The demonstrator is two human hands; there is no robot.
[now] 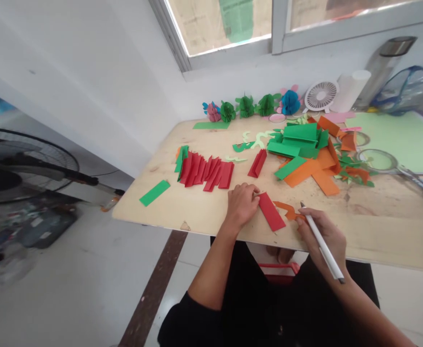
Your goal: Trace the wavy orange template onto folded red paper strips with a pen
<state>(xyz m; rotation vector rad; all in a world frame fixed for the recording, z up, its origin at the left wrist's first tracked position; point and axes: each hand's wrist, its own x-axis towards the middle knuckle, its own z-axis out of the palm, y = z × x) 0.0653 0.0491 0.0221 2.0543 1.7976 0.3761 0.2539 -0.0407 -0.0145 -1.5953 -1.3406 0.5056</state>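
Note:
My left hand rests on the table with its fingers curled at the upper left end of a flat red paper strip. What its fingertips pinch, if anything, is too small to tell. In my right hand is a white pen, its tip pointing up and left. The fingertips of that hand also touch a curved orange paper cutout beside the red strip. A row of folded red papers lies to the left, and one more folded red piece lies above the hands.
Green folded papers and orange papers are heaped at the right. Scissors lie beyond them on a light green sheet. Paper figures, a small white fan and a bottle line the wall.

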